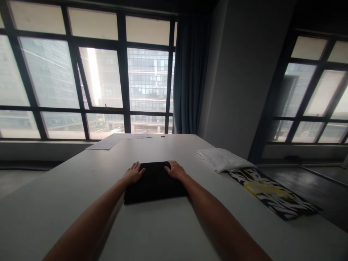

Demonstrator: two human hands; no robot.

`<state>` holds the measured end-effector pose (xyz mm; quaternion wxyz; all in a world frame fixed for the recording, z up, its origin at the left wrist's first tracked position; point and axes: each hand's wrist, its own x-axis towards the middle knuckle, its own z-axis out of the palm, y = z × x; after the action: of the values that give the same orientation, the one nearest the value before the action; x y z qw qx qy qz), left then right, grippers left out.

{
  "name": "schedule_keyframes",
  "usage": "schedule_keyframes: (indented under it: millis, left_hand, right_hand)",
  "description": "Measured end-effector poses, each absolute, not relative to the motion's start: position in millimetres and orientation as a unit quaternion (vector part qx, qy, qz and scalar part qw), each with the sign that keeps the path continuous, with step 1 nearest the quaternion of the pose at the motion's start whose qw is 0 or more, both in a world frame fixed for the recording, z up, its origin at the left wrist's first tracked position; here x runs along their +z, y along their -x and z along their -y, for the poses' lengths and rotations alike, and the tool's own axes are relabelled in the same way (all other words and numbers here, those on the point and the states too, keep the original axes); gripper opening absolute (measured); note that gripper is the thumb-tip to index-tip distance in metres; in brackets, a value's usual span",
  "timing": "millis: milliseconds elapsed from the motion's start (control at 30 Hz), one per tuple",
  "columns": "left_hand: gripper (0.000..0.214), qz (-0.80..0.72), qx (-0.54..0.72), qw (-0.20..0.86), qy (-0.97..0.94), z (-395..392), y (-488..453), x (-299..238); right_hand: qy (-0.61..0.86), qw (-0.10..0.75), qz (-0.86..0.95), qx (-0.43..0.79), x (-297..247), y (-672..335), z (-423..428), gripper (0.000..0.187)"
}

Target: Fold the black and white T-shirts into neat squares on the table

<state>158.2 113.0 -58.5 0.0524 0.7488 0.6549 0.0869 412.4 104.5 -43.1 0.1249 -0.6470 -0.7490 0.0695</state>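
Note:
A folded black cloth (153,183) lies flat on the white table (163,232) in front of me. My left hand (133,173) rests at its far left corner, fingers stretched out flat and partly on the fabric. My right hand (175,169) lies at the far right corner, fingers also flat against the cloth. Both arms reach straight forward over the table. Neither hand holds anything.
A folded white cloth (221,159) sits at the table's right edge, with a black, white and yellow patterned cloth (272,190) just nearer. Sheets of paper (107,142) lie at the far left. Large windows (95,76) and a blue curtain (189,72) stand beyond the table.

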Motion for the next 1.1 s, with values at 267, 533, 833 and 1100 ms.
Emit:
schedule_keyframes:
  millis: [267,533,833,1100]
  left_hand:
    - [0.083,-0.676,0.081,0.073,-0.729,-62,-123,-69]
    - [0.073,-0.666,0.106,0.105,-0.731,-17,-141,-63]
    - [0.067,-0.664,0.140,0.103,-0.727,0,-149,-58]
    - [0.066,-0.669,0.082,0.031,-0.738,6,-159,-64]
  right_hand:
    - [0.742,0.074,0.660,0.090,-17,-450,-56,0.065]
    - [0.721,0.115,0.637,0.247,-6,-453,-41,0.052]
    - [0.715,0.225,0.647,0.140,-1,-460,-76,0.040]
    - [0.711,0.225,0.663,-0.063,65,-525,-129,0.039]
